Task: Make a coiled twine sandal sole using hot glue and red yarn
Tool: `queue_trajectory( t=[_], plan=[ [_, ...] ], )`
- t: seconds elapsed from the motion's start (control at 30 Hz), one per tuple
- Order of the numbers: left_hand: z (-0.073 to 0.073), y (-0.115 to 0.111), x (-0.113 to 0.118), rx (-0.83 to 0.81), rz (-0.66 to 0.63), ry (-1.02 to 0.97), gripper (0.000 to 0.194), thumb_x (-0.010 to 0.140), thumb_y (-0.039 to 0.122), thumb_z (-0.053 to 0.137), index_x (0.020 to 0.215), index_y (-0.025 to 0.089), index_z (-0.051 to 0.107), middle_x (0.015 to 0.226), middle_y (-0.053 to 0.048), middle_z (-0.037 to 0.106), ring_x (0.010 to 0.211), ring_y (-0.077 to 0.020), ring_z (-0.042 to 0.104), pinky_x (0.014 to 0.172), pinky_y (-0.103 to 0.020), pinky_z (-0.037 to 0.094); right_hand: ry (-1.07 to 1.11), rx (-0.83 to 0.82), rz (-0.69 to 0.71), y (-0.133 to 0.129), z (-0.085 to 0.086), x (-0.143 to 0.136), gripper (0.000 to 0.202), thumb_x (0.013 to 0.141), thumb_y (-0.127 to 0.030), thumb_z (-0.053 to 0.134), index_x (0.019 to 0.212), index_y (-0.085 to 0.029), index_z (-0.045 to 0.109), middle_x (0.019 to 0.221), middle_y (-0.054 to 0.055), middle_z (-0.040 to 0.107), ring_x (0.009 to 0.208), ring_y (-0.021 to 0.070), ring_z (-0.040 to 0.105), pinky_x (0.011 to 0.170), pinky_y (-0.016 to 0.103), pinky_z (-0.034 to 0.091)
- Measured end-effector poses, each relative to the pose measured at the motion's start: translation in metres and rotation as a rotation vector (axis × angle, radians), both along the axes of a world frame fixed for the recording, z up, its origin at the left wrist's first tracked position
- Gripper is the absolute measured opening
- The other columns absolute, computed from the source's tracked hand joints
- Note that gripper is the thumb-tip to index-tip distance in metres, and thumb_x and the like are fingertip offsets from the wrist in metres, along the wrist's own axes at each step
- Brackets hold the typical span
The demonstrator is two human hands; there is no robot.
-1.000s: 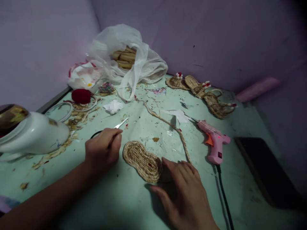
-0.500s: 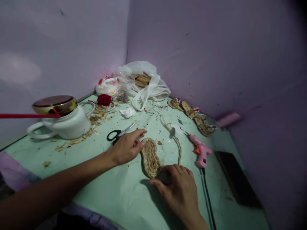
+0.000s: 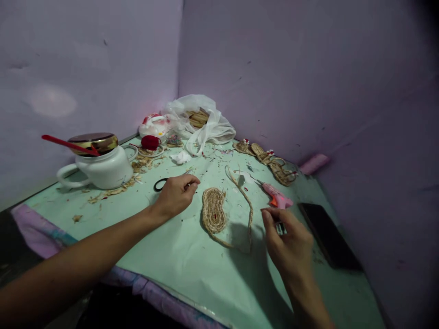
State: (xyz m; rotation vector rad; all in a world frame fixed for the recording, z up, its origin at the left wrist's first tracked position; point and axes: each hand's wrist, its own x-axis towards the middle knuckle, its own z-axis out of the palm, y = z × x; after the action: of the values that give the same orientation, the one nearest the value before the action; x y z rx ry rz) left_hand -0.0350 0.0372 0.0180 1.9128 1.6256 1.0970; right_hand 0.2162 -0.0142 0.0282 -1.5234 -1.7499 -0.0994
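An oval coil of braided straw rope point(image 3: 213, 212), shaped like a small shoe sole, lies flat on the table. Its loose rope tail point(image 3: 251, 214) loops out to the right. My left hand point(image 3: 176, 194) is closed, fingers curled, in front of the black-handled scissors point(image 3: 158, 185) and left of the coil; it hides part of them. To the right, my right hand point(image 3: 291, 237) is pinched shut in front of the pink glue gun point(image 3: 278, 196), covering its lower handle. Whatever either hand may hold is too small or hidden to make out.
Several small woven sandals point(image 3: 264, 155) rest along the right wall, with a dark phone point(image 3: 329, 235) nearer. A white mug point(image 3: 106, 169) stands left, among straw scraps. Red yarn point(image 3: 150, 142) and a white plastic bag point(image 3: 214, 130) lie at the back.
My left hand has drawn away from the coil and curled closed. My right hand has moved from the coil's near end to the right and pinched shut. The rope tail now shows more fully.
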Motion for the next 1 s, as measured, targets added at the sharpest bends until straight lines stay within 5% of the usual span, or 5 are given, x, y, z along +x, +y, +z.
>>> queue_trajectory(
  t=[0.2,0.5,0.8,1.0],
  plan=[
    [0.004,-0.004,0.002,-0.049,-0.027,0.094,0.024,0.079,0.029,0.047,0.073,0.016,0.065,0.057,-0.001,0.06,0.052,-0.0128,0.05,0.05,-0.024,0.036,0.066,-0.05,0.003,0.002,0.007,0.006,0.015,0.079,-0.03,0.055,0.077,-0.019,0.064,0.072,0.004,0.066,0.064,0.018,0.059,0.063,0.031,0.044],
    [0.007,-0.017,0.013,-0.13,-0.195,0.203,0.023,0.079,0.026,0.046,0.077,0.015,0.066,0.067,-0.004,0.065,0.059,-0.014,0.055,0.057,-0.026,0.038,-0.241,-0.446,0.533,-0.009,0.013,-0.016,0.009,0.073,-0.029,0.065,0.078,-0.022,0.064,0.076,0.001,0.064,0.074,0.0177,0.057,0.071,0.033,0.038],
    [0.001,-0.021,0.019,-0.188,-0.171,0.335,0.021,0.079,0.025,0.045,0.074,0.019,0.065,0.067,-0.003,0.065,0.062,-0.0158,0.056,0.058,-0.027,0.036,-0.371,-0.513,0.554,-0.01,0.0,-0.031,0.01,0.078,-0.017,0.057,0.069,-0.019,0.062,0.071,0.001,0.062,0.071,0.0157,0.055,0.069,0.031,0.035],
    [-0.001,-0.021,0.019,-0.178,-0.163,0.386,0.023,0.08,0.026,0.045,0.077,0.02,0.066,0.07,-0.004,0.067,0.064,-0.0174,0.058,0.058,-0.028,0.036,-0.283,-0.445,0.537,-0.006,-0.002,-0.022,0.008,0.077,-0.028,0.061,0.077,-0.021,0.063,0.075,0.002,0.064,0.073,0.0176,0.058,0.069,0.032,0.04]
  ],
)
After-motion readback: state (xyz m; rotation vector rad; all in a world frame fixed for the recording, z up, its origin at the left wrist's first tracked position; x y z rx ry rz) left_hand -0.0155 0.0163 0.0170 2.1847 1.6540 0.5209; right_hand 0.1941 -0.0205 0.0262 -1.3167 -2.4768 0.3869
